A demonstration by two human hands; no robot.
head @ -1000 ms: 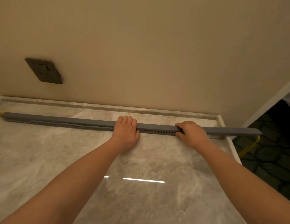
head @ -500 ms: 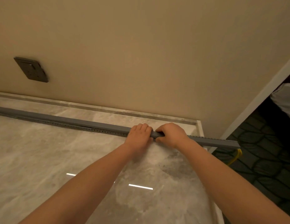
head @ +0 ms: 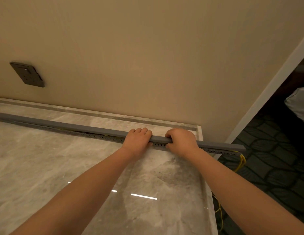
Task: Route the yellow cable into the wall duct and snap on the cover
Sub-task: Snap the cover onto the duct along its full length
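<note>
Near the right end of the duct (head: pixel 215 150), the left grip (head: pixel 138 141) has slid up beside the right grip (head: pixel 181 141), both curled round the cover (head: pixel 80 127) above the yellow cable (head: pixel 240 162) trailing out that end, so snapping likely proceeds rightward, though the seam farther left gapes.

Wall: a plain beige wall (head: pixel 148 56) is carrying a dark socket plate (head: pixel 27 74).
Surface: a polished grey-veined marble slab (head: pixel 46 167) is spreading below the socket plate, its raised lip (head: pixel 97 114) running along the wall foot.
Light: warm light is washing the wall; bright streaks (head: pixel 143 196) are reflecting on the marble, below and right of the socket plate.
Trim: a white frame (head: pixel 266 92) is rising far right of the socket plate.
Floor: dark patterned carpet (head: pixel 275 175) is lying beyond that frame.
</note>
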